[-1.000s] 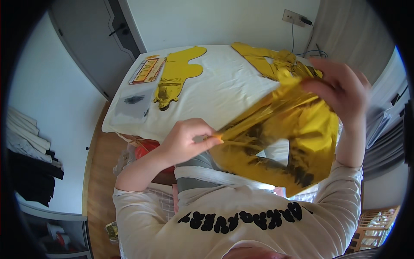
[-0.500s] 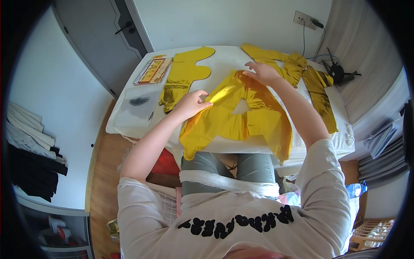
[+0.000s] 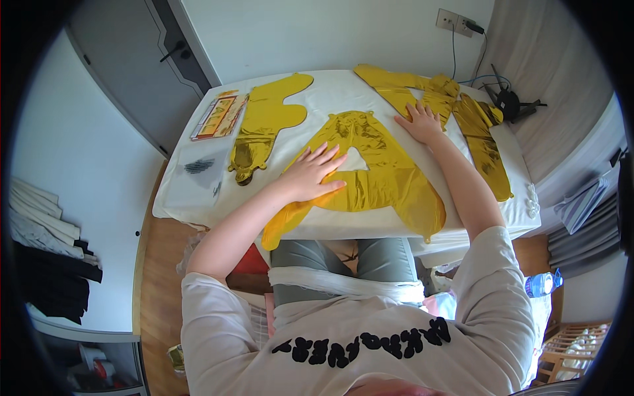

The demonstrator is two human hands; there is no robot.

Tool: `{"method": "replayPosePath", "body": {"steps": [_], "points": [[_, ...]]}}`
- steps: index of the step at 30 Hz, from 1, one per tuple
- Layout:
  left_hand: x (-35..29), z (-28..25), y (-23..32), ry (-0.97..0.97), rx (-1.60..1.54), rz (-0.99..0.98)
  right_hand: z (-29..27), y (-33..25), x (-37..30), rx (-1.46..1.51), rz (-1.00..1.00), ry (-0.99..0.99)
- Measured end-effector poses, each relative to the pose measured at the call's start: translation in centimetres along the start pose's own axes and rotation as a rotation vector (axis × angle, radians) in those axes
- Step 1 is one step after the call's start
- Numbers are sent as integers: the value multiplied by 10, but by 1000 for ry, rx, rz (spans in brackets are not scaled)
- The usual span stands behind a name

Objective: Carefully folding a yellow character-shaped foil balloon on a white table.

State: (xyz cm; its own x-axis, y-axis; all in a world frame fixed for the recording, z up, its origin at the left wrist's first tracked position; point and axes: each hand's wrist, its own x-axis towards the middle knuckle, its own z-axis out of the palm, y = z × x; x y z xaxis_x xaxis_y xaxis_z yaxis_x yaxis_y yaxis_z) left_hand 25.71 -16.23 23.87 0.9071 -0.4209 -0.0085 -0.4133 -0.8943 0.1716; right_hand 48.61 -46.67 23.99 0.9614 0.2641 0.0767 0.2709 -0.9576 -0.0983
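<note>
A flat gold foil letter balloon [image 3: 383, 188], shaped like an A with a small triangular hole, lies in front of me on the white-covered table [image 3: 317, 86]. My left hand [image 3: 314, 173] rests on its left leg, fingers spread and palm down. Open and flat, my right hand [image 3: 421, 124] lies beside the A's upper right edge, its fingertips over the near edge of another gold foil balloon [image 3: 386, 84]. On the left is a third gold foil balloon [image 3: 271, 109] with rounded lobes. A further gold foil piece [image 3: 485, 142] lies at the right.
Left of the balloons are a printed packet [image 3: 221, 117] and a clear plastic sleeve [image 3: 196, 173]. A black router [image 3: 507, 102] with cables stands at the back right corner. The table's near edge is just above my lap. A grey door [image 3: 132, 59] is at the far left.
The A balloon, earlier lifted and creased between both hands, now lies flatter on the table. My left hand has moved onto its leg; the right has let go of its top and shifted right.
</note>
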Motion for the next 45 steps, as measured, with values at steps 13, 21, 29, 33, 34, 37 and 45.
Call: {"method": "replayPosePath", "body": {"steps": [13,21,29,33,34,37,45], "points": [[37,-6,-32,25,36,37,4,20,17,-6,-41,9],[20,-17,-30,270,121,-12,19,21,29,101,-56,149],[-92,-37,-47,779,-400,-444,-9,-47,10,64,-332,413],[-132,-2,-61,971,-309,-765,-20,-196,-50,370,-947,203],[-132,6,-63,1038,-285,-773,-18,-227,-62,398,-1037,120],[-113,18,-66,1089,-285,-784,-8,-302,-75,425,-1119,-63],[-114,19,-57,1111,-459,-858,1,-357,-108,313,-1066,-88]]}}
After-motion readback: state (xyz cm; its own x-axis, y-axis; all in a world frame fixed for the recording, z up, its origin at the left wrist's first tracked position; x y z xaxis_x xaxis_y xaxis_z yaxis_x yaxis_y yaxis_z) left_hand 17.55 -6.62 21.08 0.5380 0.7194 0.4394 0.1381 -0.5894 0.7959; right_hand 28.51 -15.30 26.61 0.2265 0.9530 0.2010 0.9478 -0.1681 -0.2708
